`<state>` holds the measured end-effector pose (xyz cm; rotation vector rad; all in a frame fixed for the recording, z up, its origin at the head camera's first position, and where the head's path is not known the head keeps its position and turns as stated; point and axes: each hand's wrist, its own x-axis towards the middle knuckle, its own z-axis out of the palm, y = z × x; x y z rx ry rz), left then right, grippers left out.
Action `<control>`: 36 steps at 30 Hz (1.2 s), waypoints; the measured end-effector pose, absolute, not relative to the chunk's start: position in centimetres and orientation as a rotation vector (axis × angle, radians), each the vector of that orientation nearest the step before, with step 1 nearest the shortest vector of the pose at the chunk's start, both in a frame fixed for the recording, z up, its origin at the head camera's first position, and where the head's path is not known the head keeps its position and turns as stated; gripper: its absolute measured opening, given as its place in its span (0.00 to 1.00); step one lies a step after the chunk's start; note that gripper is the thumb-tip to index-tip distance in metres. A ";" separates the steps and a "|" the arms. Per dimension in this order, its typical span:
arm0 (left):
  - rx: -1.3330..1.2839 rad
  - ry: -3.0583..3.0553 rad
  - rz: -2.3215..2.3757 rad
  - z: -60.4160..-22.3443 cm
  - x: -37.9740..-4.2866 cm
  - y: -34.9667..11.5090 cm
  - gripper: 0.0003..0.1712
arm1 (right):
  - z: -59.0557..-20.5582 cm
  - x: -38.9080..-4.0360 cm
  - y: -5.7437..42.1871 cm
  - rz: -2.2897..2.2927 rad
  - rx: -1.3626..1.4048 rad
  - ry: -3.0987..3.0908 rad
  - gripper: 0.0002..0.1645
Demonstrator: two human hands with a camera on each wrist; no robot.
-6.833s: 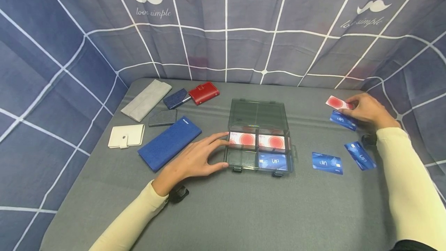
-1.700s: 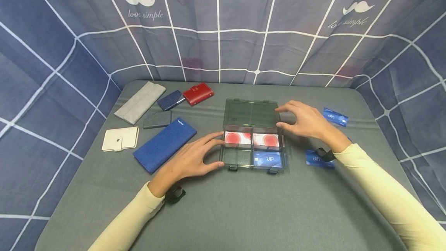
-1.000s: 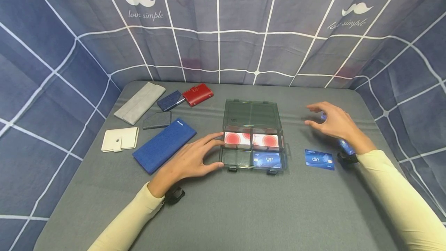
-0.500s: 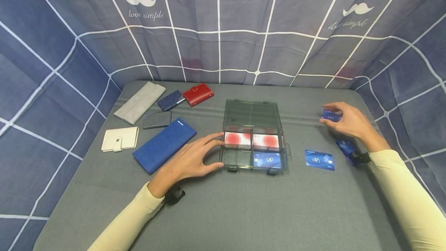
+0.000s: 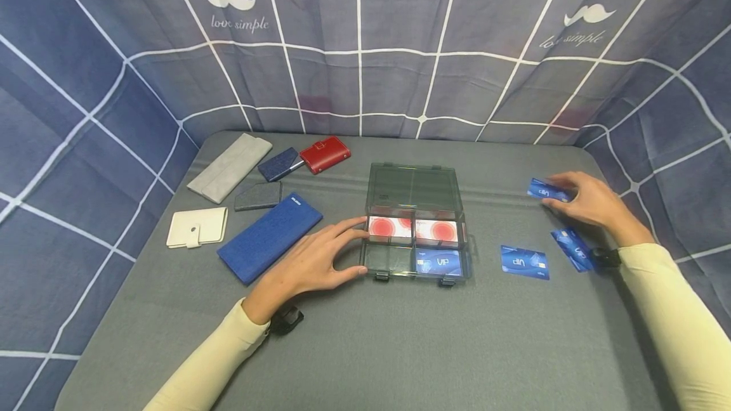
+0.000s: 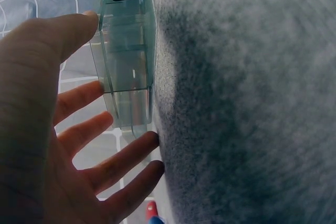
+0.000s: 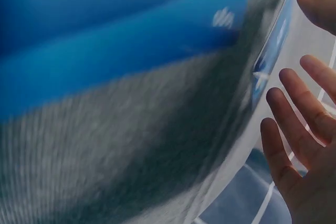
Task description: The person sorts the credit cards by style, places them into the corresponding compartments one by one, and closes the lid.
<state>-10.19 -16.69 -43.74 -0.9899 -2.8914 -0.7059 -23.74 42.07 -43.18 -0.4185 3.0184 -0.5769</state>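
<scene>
**Hands at an open card box on a grey counter**

The grey counter [image 5: 365,347] fills most of the head view, walled by blue checked cloth [image 5: 85,81]. Near its middle lies a clear compartment box [image 5: 400,260], lid laid back; the two far compartments hold red-and-white cards [image 5: 390,227], the near right one a blue VIP card [image 5: 438,262].

The left hand [image 5: 311,265] rests on the counter with fingers straight and spread, thumb and fingertips touching the box's left wall. At the left lie a long blue wallet [image 5: 270,236], a grey wallet [image 5: 230,167], a white wallet [image 5: 197,227], a red wallet [image 5: 325,154] and two small dark ones.

The right hand [image 5: 591,202], well right of the box, reaches over the far blue card [image 5: 547,191], fingers loosely extended at its edge; whether they pinch it I cannot tell. Two more blue cards [image 5: 524,262] lie nearer.
</scene>
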 end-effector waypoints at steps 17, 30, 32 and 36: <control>-0.969 -2.921 -0.695 -43.6 -10.2 -16.6 0.38 | -43.9 -23.6 44.1 -0.523 -0.357 3.024 0.40; -0.963 -2.926 -0.701 -43.6 -10.2 -16.6 0.38 | -44.2 -23.9 44.3 -0.509 -0.354 3.036 0.38; -0.963 -2.923 -0.703 -43.7 -10.1 -16.6 0.37 | -44.1 -23.9 44.2 -0.498 -0.358 3.037 0.38; -0.962 -2.914 -0.696 -43.8 -10.2 -16.6 0.37 | -43.8 -24.0 43.8 -0.475 -0.344 3.029 0.40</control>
